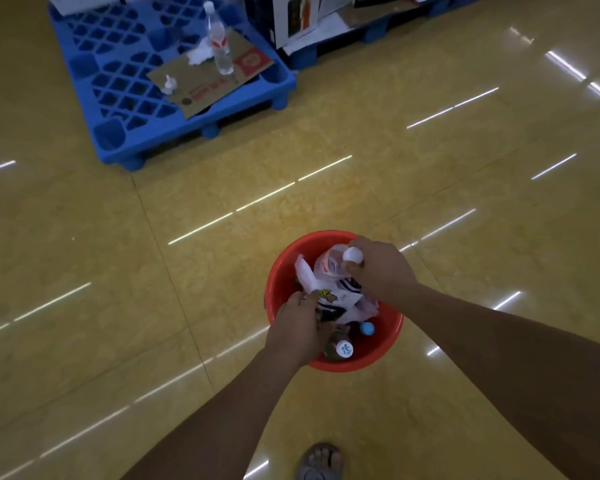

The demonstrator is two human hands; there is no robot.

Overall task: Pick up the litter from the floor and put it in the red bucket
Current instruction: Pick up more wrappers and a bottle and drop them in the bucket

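Glossy yellow floor tiles [361, 174] fill the view, streaked with thin white reflections of ceiling lights. On them, near the bottom centre, stands the red bucket [374, 351], a round plastic tub already holding litter: crumpled white wrappers, a printed packet [329, 299] with black stripes and a yellow cartoon patch, and two bottles lying low inside, one with a light blue cap [367, 329] and one with a white cap [345, 349] bearing blue marks too blurred to read. The right hand [378, 268] is over the bucket's far side, fingers closed around a crushed clear plastic bottle [331, 263] with a white cap and a red-and-white label. The left hand [300, 329] reaches in at the near rim, fingers curled onto the printed packet. A sandalled foot [321, 462] shows at the bottom edge. Farther back, a blue plastic pallet [125, 98] carries a flattened cardboard sheet [201, 88] with red print that cannot be read, an upright clear water bottle [218, 43] with a red label, and crumpled white tissue [200, 53].
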